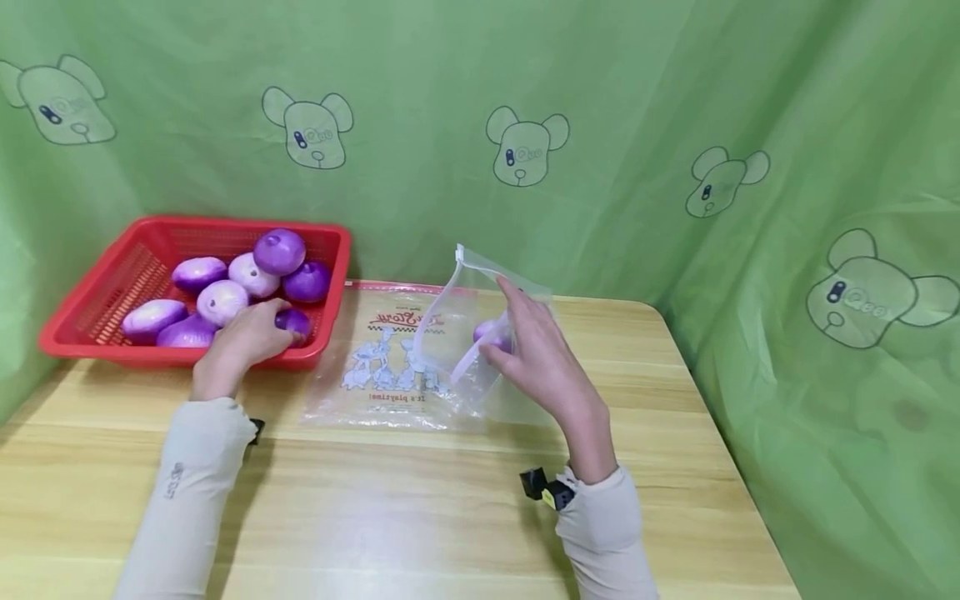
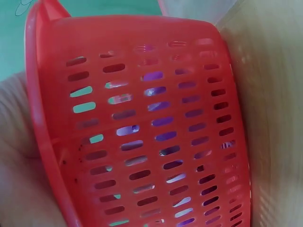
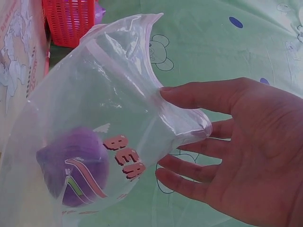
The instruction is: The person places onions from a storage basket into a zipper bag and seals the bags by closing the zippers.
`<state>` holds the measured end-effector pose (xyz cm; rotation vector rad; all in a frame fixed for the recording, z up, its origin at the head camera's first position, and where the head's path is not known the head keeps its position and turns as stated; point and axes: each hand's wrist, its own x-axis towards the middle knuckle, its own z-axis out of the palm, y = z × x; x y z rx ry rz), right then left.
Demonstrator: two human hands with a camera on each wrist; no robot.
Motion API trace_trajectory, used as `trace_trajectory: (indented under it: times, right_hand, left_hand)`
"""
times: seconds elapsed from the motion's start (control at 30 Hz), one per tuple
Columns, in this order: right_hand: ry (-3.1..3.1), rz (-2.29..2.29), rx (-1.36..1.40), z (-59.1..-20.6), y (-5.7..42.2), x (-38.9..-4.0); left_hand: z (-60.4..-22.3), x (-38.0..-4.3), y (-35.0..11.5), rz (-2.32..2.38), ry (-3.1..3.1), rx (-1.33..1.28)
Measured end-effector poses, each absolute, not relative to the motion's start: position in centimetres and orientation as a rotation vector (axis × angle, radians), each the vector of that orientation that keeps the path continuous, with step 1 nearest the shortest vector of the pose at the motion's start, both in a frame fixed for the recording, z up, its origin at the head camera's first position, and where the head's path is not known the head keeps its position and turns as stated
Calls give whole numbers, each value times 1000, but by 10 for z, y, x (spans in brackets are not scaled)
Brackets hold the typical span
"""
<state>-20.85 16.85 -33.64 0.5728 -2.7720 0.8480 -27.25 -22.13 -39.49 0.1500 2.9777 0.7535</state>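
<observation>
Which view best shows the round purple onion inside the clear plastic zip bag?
Right wrist: the round purple onion looms large through the clear plastic zip bag. The head view shows it small and partly covered; the left wrist view doesn't show it.

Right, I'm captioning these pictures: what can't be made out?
Left wrist: left hand, its fingers hidden by red perforated plastic basket.
Left wrist: purple-and-white round onions, mostly hidden behind it.
Head: finest print on flat clear plastic bag, too small.
Head: pale fabric sleeves, cut by bottom edge.
</observation>
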Motion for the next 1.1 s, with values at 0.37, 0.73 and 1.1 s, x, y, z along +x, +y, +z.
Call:
trace_trajectory:
  times: [0.37,0.73,1.1]
  right_hand:
    - [-2784,827,575,-338,168,-208]
    - [-2784,832,571,-340,168,-209]
    - [-2815,852,548,-338,167,-210]
  left_hand:
    - [-395,-273,-220,746,2962,95]
    - [-395,-273,-218,752,2980,93]
    - [-393,-272,-220,863,3050,125]
